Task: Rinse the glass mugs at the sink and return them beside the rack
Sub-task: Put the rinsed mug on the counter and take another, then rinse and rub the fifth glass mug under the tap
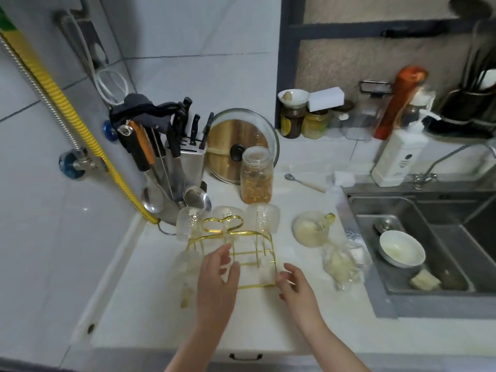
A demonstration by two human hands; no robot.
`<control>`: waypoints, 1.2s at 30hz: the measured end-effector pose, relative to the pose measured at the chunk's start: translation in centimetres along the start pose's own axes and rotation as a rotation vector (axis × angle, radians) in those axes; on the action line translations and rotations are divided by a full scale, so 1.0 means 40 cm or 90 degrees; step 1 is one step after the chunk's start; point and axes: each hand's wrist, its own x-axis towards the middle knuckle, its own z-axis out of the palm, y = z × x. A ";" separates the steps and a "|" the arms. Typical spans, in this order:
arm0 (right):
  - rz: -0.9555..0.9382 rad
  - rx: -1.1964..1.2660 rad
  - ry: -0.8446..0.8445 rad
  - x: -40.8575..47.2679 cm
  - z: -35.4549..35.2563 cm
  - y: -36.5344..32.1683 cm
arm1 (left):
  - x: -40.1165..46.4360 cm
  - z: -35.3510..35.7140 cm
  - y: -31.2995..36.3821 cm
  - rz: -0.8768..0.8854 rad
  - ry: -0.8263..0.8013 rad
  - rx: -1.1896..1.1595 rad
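Note:
A gold wire rack (233,245) with a heart-shaped top stands on the white counter. Three textured glass mugs (264,217) hang along its far side, and another mug (185,267) hangs at its near left. Two more glass mugs, one upright (312,228) and one on its side (342,263), lie on the counter between the rack and the sink (418,237). My left hand (217,275) reaches over the rack's near side with relaxed fingers. My right hand (294,284) hovers at the rack's right base, fingers loosely curled, holding nothing.
A white bowl (401,251) and a sponge (425,281) sit in the sink. A glass jar (256,175), a knife block (185,157), a pot lid (241,146), a spoon (303,181) and a white bottle (400,157) stand behind the rack.

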 end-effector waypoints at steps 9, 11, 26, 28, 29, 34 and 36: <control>-0.036 -0.015 0.035 0.048 -0.349 0.001 | -0.098 0.353 0.104 -0.106 -0.116 -0.011; -0.065 -0.037 0.039 0.054 -0.423 0.013 | -0.122 0.427 0.116 -0.138 -0.140 -0.007; -0.047 -0.251 -0.191 0.225 -0.602 0.046 | -0.089 0.635 0.183 -0.205 -0.358 -0.052; -0.049 -0.224 -0.202 0.244 -0.600 0.056 | -0.080 0.639 0.157 -0.232 -0.370 -0.058; -0.050 -0.199 -0.195 0.255 -0.600 0.067 | -0.075 0.642 0.145 -0.246 -0.378 -0.060; -0.041 -0.124 -0.174 0.282 -0.608 0.078 | -0.042 0.659 0.136 -0.248 -0.388 -0.061; -0.030 -0.074 -0.137 0.288 -0.619 0.072 | -0.025 0.676 0.143 -0.233 -0.395 -0.077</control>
